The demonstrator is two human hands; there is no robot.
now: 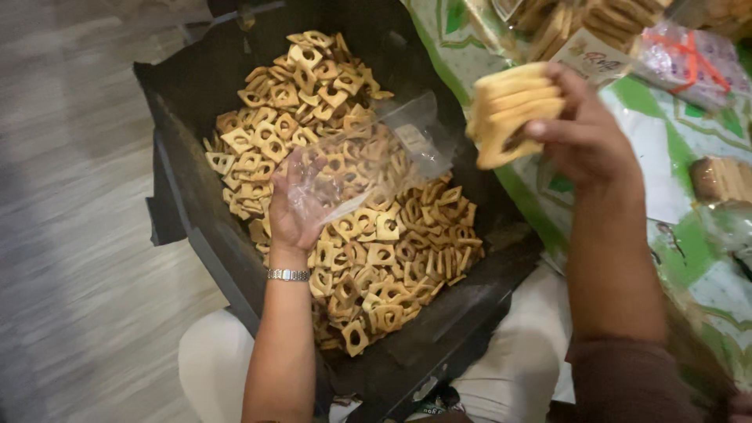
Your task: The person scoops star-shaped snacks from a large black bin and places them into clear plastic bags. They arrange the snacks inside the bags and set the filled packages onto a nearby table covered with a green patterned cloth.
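My left hand (294, 205) holds a clear plastic bag (374, 149) open-mouthed over a black bin (196, 102) on my lap. The bin is heaped with several golden square ring-shaped snacks (376, 251). A metal watch band sits on that wrist. My right hand (583, 133) is raised to the right of the bag and grips a stack of the snacks (509, 110) pressed together edge to edge. The stack hangs near the bag's right end, apart from it.
A green and white patterned sheet (666, 157) lies on the right. On it rest filled snack packets (580, 23), a wrapped packet with red ribbon (689, 63) and another packet (721, 178). Grey floor (70, 235) lies to the left.
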